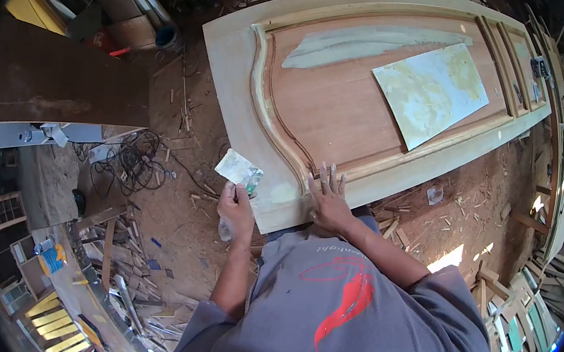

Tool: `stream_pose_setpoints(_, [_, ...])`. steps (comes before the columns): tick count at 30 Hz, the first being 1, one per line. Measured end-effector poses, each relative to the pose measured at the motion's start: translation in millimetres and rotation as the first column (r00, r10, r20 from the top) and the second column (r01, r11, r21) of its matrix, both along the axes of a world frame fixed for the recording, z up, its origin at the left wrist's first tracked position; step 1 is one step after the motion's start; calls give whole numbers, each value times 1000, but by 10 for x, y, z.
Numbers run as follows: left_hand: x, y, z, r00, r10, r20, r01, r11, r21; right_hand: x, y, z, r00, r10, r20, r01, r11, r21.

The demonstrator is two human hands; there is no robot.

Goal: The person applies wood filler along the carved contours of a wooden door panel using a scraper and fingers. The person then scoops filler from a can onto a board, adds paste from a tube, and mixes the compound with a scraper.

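My left hand (pixel 237 212) pinches a small flat putty-smeared card (pixel 239 169), pale with a green patch, and holds it up beside the near left corner of a wooden panel door (pixel 329 122). My right hand (pixel 329 201) rests on the door near that corner, fingers spread over the curved moulding (pixel 271 116); it holds nothing. Pale filler (pixel 371 48) is spread in a long streak on the far part of the door's panel. On the panel lies a white board (pixel 431 95) smeared with yellowish putty.
A tangle of black cable (pixel 133 164) lies on the dirt floor to the left, near a dark brown cabinet or board (pixel 65 84). Wood offcuts (pixel 143 257) litter the ground. Small dark items (pixel 539 68) sit at the door's far right end. More timber leans along the right.
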State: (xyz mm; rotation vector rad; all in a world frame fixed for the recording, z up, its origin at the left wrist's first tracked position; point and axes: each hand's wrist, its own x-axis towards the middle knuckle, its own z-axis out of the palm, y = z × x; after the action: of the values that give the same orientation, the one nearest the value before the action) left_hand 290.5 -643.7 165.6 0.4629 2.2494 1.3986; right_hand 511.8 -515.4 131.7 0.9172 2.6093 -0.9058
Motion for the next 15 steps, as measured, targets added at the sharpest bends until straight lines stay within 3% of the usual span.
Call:
stream_pose_setpoints(8, [128, -62, -70, 996, 6, 89, -10, 999, 49, -94, -234, -146, 997, 50, 53, -54, 996, 76])
stream_pose_setpoints(11, [190, -107, -144, 993, 11, 115, -17, 998, 53, -104, -285, -174, 994, 88, 64, -99, 975, 199])
stream_pose_setpoints(15, [221, -117, -178, 993, 2, 122, -15, 995, 101, -196, -199, 57, 986, 137, 99, -146, 985, 95])
